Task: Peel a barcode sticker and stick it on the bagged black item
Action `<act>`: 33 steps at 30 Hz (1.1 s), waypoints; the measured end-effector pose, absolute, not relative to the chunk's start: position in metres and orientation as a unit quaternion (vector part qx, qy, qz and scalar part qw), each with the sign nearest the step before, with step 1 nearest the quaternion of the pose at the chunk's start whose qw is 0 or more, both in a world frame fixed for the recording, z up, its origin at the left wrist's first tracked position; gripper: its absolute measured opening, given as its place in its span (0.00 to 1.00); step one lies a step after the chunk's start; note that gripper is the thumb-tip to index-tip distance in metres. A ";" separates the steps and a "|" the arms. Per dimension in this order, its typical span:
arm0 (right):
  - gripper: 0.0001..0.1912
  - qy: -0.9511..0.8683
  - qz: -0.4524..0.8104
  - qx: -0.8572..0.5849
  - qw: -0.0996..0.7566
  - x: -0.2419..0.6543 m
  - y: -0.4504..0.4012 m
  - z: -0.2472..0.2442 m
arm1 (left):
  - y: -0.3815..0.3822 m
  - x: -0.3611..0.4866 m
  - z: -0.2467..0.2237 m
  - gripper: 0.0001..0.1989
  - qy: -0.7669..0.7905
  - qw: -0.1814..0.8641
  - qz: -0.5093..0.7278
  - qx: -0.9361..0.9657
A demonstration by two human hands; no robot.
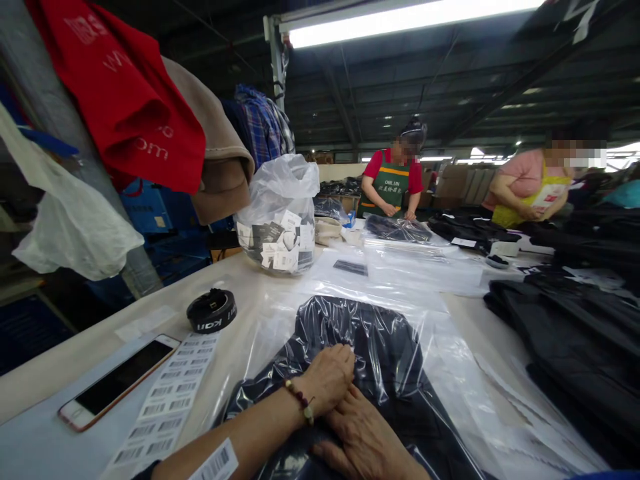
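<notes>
A black garment [395, 373] lies in a clear plastic bag on the pale table, in front of me. My left hand [330, 377], with a bead bracelet at its wrist, rests on the bag near the garment's middle, its fingers curled together. What may be between those fingertips is too small to make out. Just below and to the right, my right hand [363, 433] presses on the plastic, thumb apart from the fingers, its fingertips touching my left hand. A barcode sticker [216, 461] is stuck on my left forearm.
To the left lie a phone [120, 380], a barcode label sheet [165, 400] and a black tape roll [211, 311]. Behind stands a plastic bag of tags [280, 227]. Dark garments [575, 347] are piled at right. Two people work across the table.
</notes>
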State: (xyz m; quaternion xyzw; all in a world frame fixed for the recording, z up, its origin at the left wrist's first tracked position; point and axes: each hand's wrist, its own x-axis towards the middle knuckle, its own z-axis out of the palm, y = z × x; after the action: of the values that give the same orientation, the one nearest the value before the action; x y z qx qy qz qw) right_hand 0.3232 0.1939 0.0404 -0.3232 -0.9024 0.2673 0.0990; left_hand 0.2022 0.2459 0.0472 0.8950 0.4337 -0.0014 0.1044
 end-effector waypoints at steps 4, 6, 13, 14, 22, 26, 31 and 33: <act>0.27 -0.896 0.263 -0.345 0.094 0.321 0.192 0.039 | 0.239 0.191 0.044 0.24 0.429 0.117 -0.008 0.896; 0.26 -0.894 0.251 -0.357 0.099 0.319 0.190 0.037 | 0.238 0.189 0.046 0.24 0.425 0.125 -0.014 0.896; 0.26 -0.917 0.206 -0.322 0.112 0.319 0.188 0.034 | 0.215 0.182 0.072 0.21 0.399 0.169 -0.056 0.899; 0.26 -0.923 0.205 -0.305 0.114 0.320 0.189 0.034 | 0.206 0.174 0.078 0.22 0.400 0.179 -0.059 0.897; 0.37 -0.893 0.226 -0.388 0.042 0.321 0.188 0.033 | 0.104 0.084 0.116 0.36 0.651 0.236 0.020 0.721; 0.32 -0.885 0.232 -0.396 0.080 0.327 0.187 0.044 | 0.077 0.043 0.090 0.35 0.687 0.244 0.094 0.678; 0.20 -0.798 0.133 -0.560 0.179 0.369 0.201 0.062 | 0.077 0.039 0.046 0.26 0.589 0.047 0.179 0.787; 0.21 -0.718 0.094 -0.659 0.204 0.395 0.212 0.064 | 0.072 0.061 0.040 0.22 0.524 -0.014 0.181 0.832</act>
State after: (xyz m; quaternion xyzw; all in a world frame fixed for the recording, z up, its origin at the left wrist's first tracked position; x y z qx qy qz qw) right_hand 0.3946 0.2115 0.0644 -0.6589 -0.7181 0.0936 0.2037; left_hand 0.0613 0.0724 0.0397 0.8321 0.5240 0.1814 -0.0135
